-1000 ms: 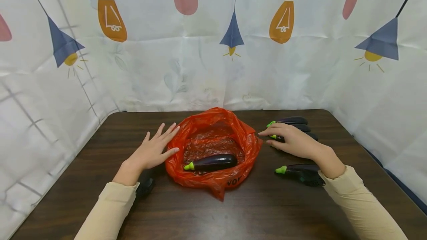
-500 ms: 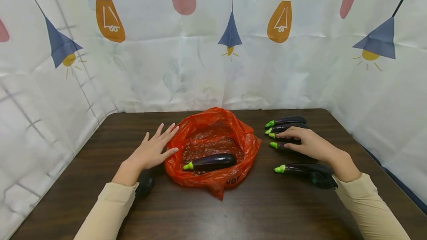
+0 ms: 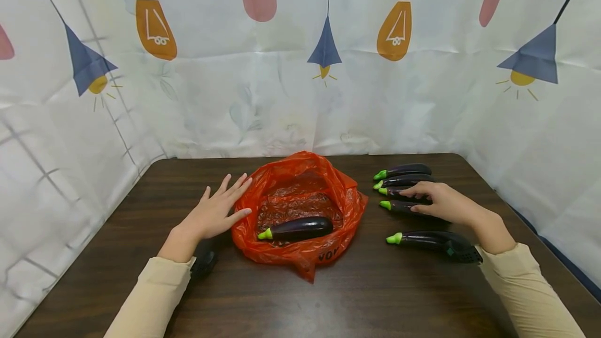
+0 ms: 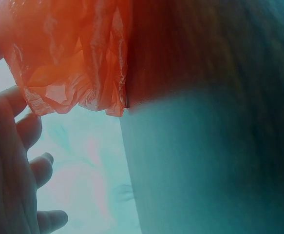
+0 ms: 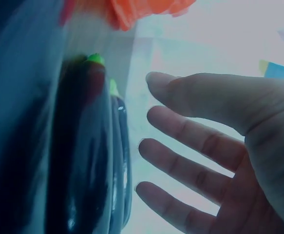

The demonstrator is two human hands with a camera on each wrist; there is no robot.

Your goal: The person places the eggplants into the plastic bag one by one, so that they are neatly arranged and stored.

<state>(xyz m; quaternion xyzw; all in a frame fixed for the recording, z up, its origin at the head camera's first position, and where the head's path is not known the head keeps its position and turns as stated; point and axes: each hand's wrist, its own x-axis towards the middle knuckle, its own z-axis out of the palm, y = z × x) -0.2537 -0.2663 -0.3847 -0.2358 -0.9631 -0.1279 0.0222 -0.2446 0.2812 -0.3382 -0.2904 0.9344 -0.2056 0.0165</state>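
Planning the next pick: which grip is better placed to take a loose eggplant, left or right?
Right, probably: the right grip hovers by the loose eggplants, holding nothing. The left grip is at the left rim of the red bag, which lies between it and them.

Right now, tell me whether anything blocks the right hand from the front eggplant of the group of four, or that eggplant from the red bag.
Nothing visible stands between the right hand and the front eggplant. Toward the red bag lies only tabletop, then the bag's raised side below its open mouth.
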